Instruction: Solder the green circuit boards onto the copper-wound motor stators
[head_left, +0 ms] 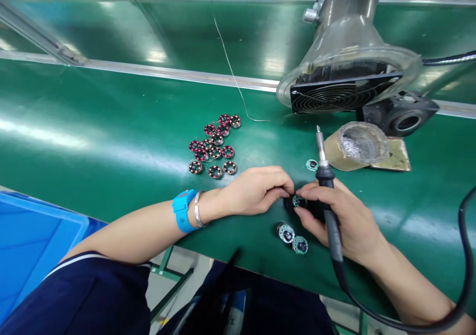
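Note:
My right hand holds a soldering iron, its bare tip pointing away from me. Thumb and fingertips of that hand also close around a small round circuit board. My left hand is pinched just left of this board; what its fingertips hold, if anything, is hidden. Below the hands, two motor coils topped with round boards lie side by side on the green table. A loose round circuit board lies beyond my right hand. Left of centre sits a group of several copper-wound motor coils.
A fume extractor hood with a black fan grille hangs at the back right. Under it stand a cardboard tub and a black iron holder. Solder wire dangles to the table. The iron's cable loops at right. A blue bin stands left.

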`<action>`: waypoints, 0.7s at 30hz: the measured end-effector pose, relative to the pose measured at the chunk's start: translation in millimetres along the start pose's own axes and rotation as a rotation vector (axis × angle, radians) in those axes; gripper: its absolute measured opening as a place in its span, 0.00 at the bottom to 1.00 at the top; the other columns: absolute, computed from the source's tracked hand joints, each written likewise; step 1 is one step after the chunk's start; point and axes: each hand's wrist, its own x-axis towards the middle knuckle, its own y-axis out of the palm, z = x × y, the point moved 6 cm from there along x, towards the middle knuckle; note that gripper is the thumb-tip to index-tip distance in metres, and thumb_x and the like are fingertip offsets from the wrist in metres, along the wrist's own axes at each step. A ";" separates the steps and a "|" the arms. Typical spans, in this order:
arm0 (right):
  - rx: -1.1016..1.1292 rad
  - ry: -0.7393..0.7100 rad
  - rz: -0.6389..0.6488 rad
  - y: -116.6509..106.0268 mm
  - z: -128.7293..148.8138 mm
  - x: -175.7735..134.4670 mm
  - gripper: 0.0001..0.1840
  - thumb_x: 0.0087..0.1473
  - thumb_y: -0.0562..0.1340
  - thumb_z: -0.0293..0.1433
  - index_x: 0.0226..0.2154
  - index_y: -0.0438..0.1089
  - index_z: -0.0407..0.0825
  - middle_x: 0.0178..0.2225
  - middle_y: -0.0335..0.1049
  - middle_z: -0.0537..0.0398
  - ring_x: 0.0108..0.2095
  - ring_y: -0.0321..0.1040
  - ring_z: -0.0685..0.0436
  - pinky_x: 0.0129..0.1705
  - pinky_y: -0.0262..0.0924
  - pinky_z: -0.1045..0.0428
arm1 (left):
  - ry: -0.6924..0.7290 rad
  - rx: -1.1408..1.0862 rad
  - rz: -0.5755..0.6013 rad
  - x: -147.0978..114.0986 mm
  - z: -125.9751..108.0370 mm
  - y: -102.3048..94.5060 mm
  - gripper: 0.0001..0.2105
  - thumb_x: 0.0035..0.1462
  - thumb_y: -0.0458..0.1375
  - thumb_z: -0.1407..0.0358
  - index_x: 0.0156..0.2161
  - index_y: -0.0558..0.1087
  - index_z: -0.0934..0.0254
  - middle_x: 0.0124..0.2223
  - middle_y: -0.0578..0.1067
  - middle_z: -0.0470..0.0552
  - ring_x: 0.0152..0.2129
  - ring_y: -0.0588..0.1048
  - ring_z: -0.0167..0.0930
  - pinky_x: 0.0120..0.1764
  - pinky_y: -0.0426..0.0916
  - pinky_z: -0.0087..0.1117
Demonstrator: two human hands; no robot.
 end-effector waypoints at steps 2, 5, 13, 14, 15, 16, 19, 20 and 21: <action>0.001 0.000 0.014 -1.0 -1.0 -1.2 0.21 0.55 0.65 0.24 0.50 0.62 0.52 0.42 0.73 0.51 0.42 0.72 0.44 0.43 0.71 0.46 | -0.001 -0.006 0.000 0.5 0.2 -0.6 0.06 0.62 0.54 0.75 0.39 0.73 0.65 0.37 0.77 0.49 0.35 0.76 0.27 0.41 0.72 0.27; 0.002 -0.004 0.021 -3.1 -1.3 -2.3 0.22 0.55 0.64 0.24 0.51 0.62 0.53 0.42 0.73 0.51 0.42 0.72 0.44 0.43 0.71 0.46 | -0.009 -0.044 -0.004 2.1 0.5 -2.2 0.05 0.62 0.55 0.74 0.39 0.73 0.66 0.37 0.78 0.49 0.35 0.76 0.27 0.41 0.71 0.27; -0.082 -0.057 0.030 -3.8 4.4 2.5 0.22 0.56 0.64 0.24 0.52 0.63 0.53 0.40 0.74 0.52 0.38 0.72 0.44 0.39 0.70 0.47 | -0.116 -0.227 0.080 5.8 2.6 0.2 0.02 0.61 0.60 0.69 0.38 0.75 0.66 0.36 0.77 0.49 0.30 0.74 0.25 0.34 0.70 0.25; -0.086 -0.057 0.028 -3.9 4.6 2.5 0.23 0.56 0.64 0.24 0.53 0.63 0.52 0.40 0.74 0.51 0.38 0.72 0.44 0.38 0.69 0.47 | -0.133 -0.246 0.092 6.1 3.1 0.7 0.03 0.60 0.60 0.69 0.38 0.75 0.66 0.35 0.77 0.48 0.29 0.74 0.24 0.33 0.69 0.24; -0.092 -0.059 0.024 -4.0 5.0 2.1 0.23 0.55 0.64 0.24 0.53 0.63 0.52 0.39 0.74 0.51 0.38 0.72 0.44 0.38 0.69 0.47 | -0.148 -0.264 0.104 6.4 3.5 1.1 0.03 0.60 0.60 0.68 0.37 0.75 0.66 0.34 0.77 0.48 0.28 0.73 0.23 0.32 0.68 0.24; -0.099 -0.062 0.019 -4.0 5.3 1.5 0.24 0.55 0.64 0.23 0.53 0.63 0.52 0.39 0.74 0.51 0.38 0.72 0.44 0.39 0.69 0.47 | -0.160 -0.278 0.117 6.7 3.9 1.7 0.03 0.60 0.61 0.68 0.37 0.75 0.67 0.34 0.76 0.47 0.27 0.73 0.22 0.31 0.68 0.23; -0.116 -0.061 -0.004 -4.0 5.7 -1.5 0.27 0.54 0.65 0.22 0.55 0.63 0.52 0.41 0.74 0.50 0.39 0.72 0.43 0.40 0.70 0.46 | -0.199 -0.313 0.146 7.5 6.0 3.6 0.03 0.59 0.61 0.69 0.37 0.75 0.67 0.33 0.76 0.46 0.26 0.73 0.22 0.31 0.68 0.22; -0.116 -0.059 -0.017 -4.3 5.8 -2.4 0.28 0.54 0.65 0.23 0.56 0.62 0.52 0.42 0.74 0.49 0.40 0.72 0.42 0.41 0.70 0.46 | -0.213 -0.322 0.153 7.8 6.9 4.3 0.03 0.59 0.61 0.69 0.37 0.75 0.67 0.33 0.76 0.46 0.26 0.73 0.22 0.31 0.68 0.22; -0.109 -0.061 -0.031 -4.7 6.0 -3.4 0.29 0.53 0.66 0.23 0.56 0.62 0.52 0.43 0.74 0.48 0.41 0.72 0.42 0.42 0.71 0.45 | -0.222 -0.329 0.159 8.1 7.7 4.9 0.03 0.59 0.61 0.69 0.37 0.75 0.67 0.33 0.77 0.45 0.26 0.73 0.21 0.30 0.68 0.21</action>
